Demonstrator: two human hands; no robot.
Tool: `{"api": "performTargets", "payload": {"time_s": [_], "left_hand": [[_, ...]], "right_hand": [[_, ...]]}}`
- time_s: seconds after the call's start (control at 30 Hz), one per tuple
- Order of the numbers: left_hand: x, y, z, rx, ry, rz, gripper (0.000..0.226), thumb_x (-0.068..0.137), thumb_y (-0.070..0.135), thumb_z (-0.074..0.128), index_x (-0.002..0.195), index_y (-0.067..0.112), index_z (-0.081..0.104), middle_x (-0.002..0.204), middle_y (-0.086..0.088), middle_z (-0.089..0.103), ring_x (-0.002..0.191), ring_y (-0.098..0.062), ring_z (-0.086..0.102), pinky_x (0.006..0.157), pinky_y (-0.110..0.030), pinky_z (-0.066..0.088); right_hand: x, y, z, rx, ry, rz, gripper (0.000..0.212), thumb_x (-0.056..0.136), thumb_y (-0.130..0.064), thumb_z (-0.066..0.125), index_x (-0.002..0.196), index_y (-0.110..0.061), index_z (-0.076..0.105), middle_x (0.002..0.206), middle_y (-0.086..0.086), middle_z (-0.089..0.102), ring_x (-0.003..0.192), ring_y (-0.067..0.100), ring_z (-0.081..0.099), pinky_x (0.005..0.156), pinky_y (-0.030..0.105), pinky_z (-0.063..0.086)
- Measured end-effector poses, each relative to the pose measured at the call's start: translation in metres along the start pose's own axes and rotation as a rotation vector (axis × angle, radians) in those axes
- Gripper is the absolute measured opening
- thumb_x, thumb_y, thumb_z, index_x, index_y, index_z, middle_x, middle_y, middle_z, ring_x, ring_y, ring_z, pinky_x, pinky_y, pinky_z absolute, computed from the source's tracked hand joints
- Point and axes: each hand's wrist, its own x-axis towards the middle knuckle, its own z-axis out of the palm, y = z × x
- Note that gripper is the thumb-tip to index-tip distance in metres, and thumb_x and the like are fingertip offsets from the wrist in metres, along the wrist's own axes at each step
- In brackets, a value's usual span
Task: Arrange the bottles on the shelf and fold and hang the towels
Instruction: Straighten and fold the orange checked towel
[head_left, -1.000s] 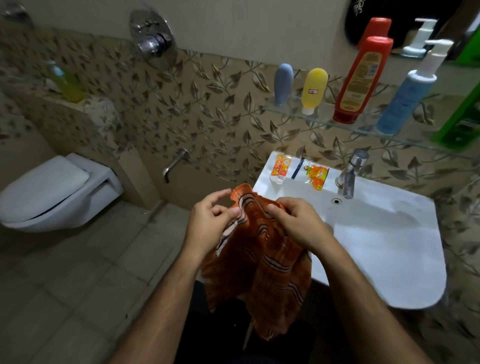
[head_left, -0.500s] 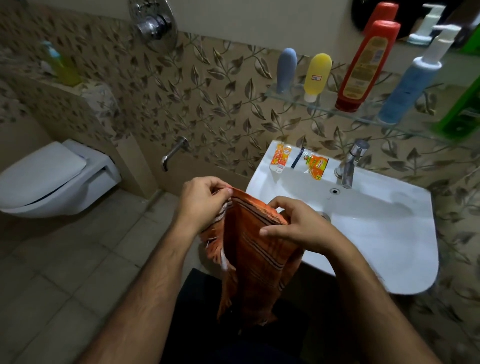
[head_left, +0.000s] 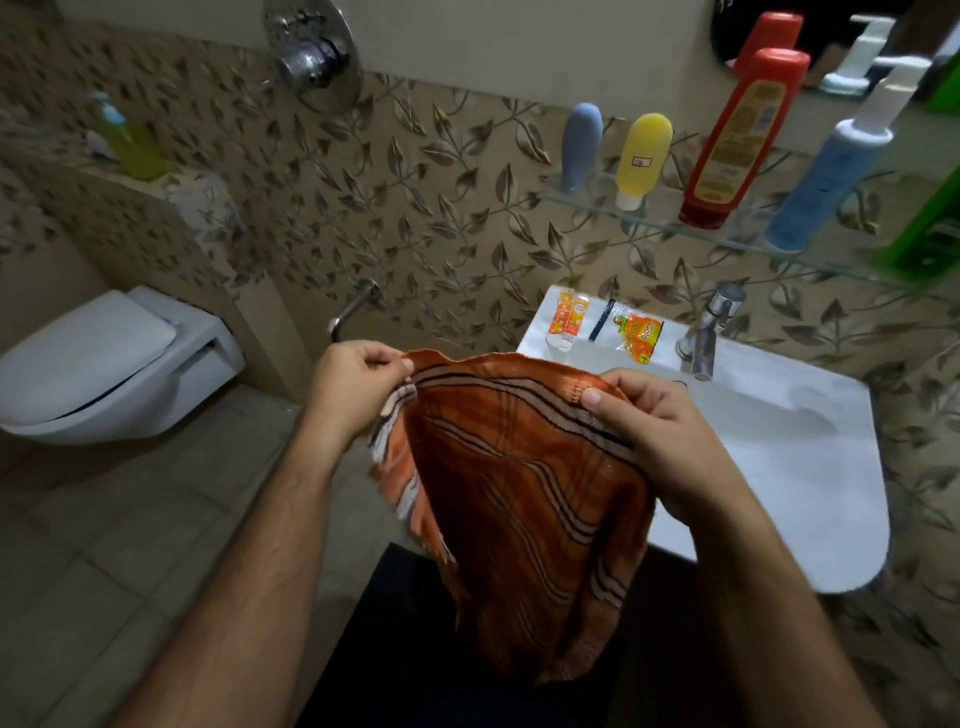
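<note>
Left hand (head_left: 353, 389) and right hand (head_left: 654, 431) pinch top edge of orange towel (head_left: 524, 499), hiding sink (head_left: 810, 467) front. Four bottles stand on glass shelf (head_left: 727, 239); blurred green object, possibly container, at right.

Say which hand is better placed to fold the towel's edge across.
Left, probably: the left hand pinches a free corner of the towel, while the right hand grips the bunched top edge, anchoring it.

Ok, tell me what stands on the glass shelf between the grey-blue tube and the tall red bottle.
In the head view, one thing: a yellow tube standing cap-down on the glass shelf, between the grey-blue tube and the tall red bottle.
</note>
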Motion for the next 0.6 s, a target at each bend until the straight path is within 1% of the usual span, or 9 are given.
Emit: {"api": "performTargets", "payload": {"time_s": [0.07,0.13,0.2,0.27,0.33,0.43,0.5,0.57,0.6], "left_hand": [[-0.002,-0.016,0.007,-0.042,-0.039,-0.044,0.003,0.082,0.013,0.075,0.085,0.013,0.074,0.062,0.009,0.068,0.057,-0.002,0.060,0.055,-0.011,0.045],[-0.002,-0.029,0.011,-0.091,-0.104,-0.086,0.022,0.082,0.014,0.076,0.103,0.014,0.069,0.058,0.006,0.067,0.059,-0.008,0.061,0.058,-0.017,0.047],[-0.003,-0.041,0.011,-0.091,-0.169,-0.099,0.041,0.083,0.017,0.074,0.122,0.017,0.060,0.059,0.001,0.069,0.057,-0.005,0.065,0.062,-0.023,0.046],[-0.005,-0.048,0.010,-0.114,-0.230,-0.058,0.044,0.086,0.016,0.072,0.127,0.016,0.057,0.055,0.008,0.067,0.052,0.002,0.062,0.058,-0.020,0.044],[-0.009,-0.051,0.006,-0.217,-0.324,-0.013,0.047,0.088,0.012,0.069,0.133,0.016,0.056,0.053,0.011,0.064,0.052,0.004,0.059,0.056,-0.014,0.045],[-0.014,-0.049,0.001,-0.376,-0.494,0.072,0.053,0.089,0.008,0.068,0.135,0.031,0.054,0.061,0.013,0.061,0.062,0.004,0.059,0.062,-0.010,0.045],[-0.012,-0.046,-0.005,-0.403,-0.607,0.149,0.059,0.089,0.008,0.067,0.136,0.039,0.051,0.066,0.013,0.059,0.066,0.003,0.058,0.067,-0.011,0.045],[-0.009,-0.042,-0.010,-0.362,-0.708,0.215,0.057,0.089,0.012,0.066,0.135,0.042,0.053,0.072,0.011,0.060,0.073,0.000,0.058,0.072,-0.014,0.047],[-0.009,-0.039,-0.011,-0.349,-0.736,0.232,0.051,0.090,0.012,0.066,0.132,0.040,0.058,0.078,0.010,0.063,0.079,-0.003,0.061,0.078,-0.018,0.049]], "right_hand": [[0.004,0.009,0.019,-0.012,0.078,0.006,0.017,0.093,-0.014,0.063,0.081,-0.006,0.071,0.079,0.023,0.071,0.069,0.026,0.066,0.065,0.032,0.053],[0.008,0.016,0.035,-0.043,0.132,0.036,0.018,0.093,-0.015,0.063,0.083,-0.003,0.070,0.085,0.028,0.071,0.072,0.029,0.066,0.070,0.038,0.052],[0.014,0.020,0.048,-0.067,0.169,0.067,0.017,0.094,-0.016,0.063,0.086,-0.003,0.071,0.088,0.028,0.071,0.074,0.030,0.067,0.075,0.045,0.054],[0.020,0.022,0.059,-0.128,0.164,0.089,0.017,0.094,-0.017,0.063,0.089,-0.005,0.072,0.088,0.025,0.072,0.080,0.036,0.070,0.081,0.051,0.056],[0.025,0.023,0.070,-0.212,0.111,0.106,0.016,0.095,-0.017,0.062,0.091,-0.007,0.073,0.089,0.021,0.073,0.087,0.040,0.070,0.082,0.050,0.056],[0.030,0.025,0.085,-0.314,0.001,0.123,0.015,0.096,-0.012,0.060,0.093,-0.005,0.073,0.091,0.025,0.071,0.078,0.030,0.068,0.076,0.041,0.052],[0.033,0.026,0.094,-0.406,-0.056,0.117,0.014,0.096,-0.011,0.060,0.095,-0.004,0.072,0.093,0.025,0.070,0.077,0.029,0.065,0.077,0.036,0.049],[0.034,0.025,0.101,-0.441,-0.098,0.118,0.015,0.096,-0.011,0.060,0.100,-0.005,0.073,0.098,0.018,0.073,0.091,0.030,0.068,0.083,0.034,0.052],[0.035,0.025,0.103,-0.444,-0.105,0.123,0.016,0.095,-0.012,0.061,0.102,-0.004,0.073,0.100,0.016,0.073,0.097,0.030,0.068,0.087,0.036,0.053]]}}
